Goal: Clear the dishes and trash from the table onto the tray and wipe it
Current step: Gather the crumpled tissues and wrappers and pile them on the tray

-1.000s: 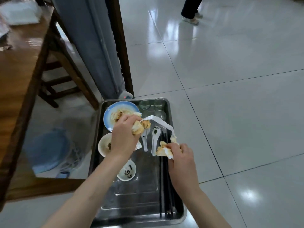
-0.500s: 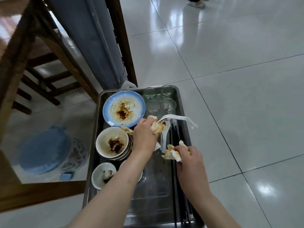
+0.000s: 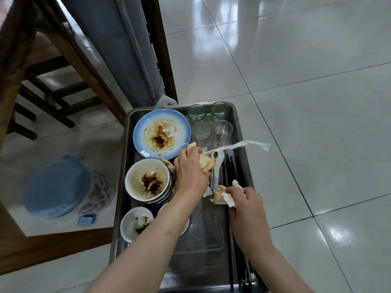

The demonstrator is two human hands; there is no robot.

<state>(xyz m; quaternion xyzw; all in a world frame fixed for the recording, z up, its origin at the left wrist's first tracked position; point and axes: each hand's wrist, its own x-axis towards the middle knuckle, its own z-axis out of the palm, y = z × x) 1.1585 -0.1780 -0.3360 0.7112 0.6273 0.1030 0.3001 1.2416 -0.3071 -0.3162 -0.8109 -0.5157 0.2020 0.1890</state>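
Head view: metal tray [image 3: 239,132] is the landmark. Beyond its far-left corner: grey column [image 3: 127,49], wooden table leg [image 3: 80,60]; blue-lidded bin [image 3: 57,187] to its left on the floor. On the tray: 1 blue-rimmed plate [image 3: 161,134], sauce-stained; 4 glasses [image 3: 209,123] at far right; stacked bowls [image 3: 148,180]; 1 small bowl [image 3: 135,223]; white spoon [image 3: 216,166]; black chopsticks [image 3: 229,187] along the right edge. Left hand [image 3: 190,174] clamps greasy tissue [image 3: 206,163] mid-tray, plastic wrapper [image 3: 241,144] trailing past the right rim. Right hand [image 3: 247,208] grips soiled napkin [image 3: 224,195] over the chopsticks.
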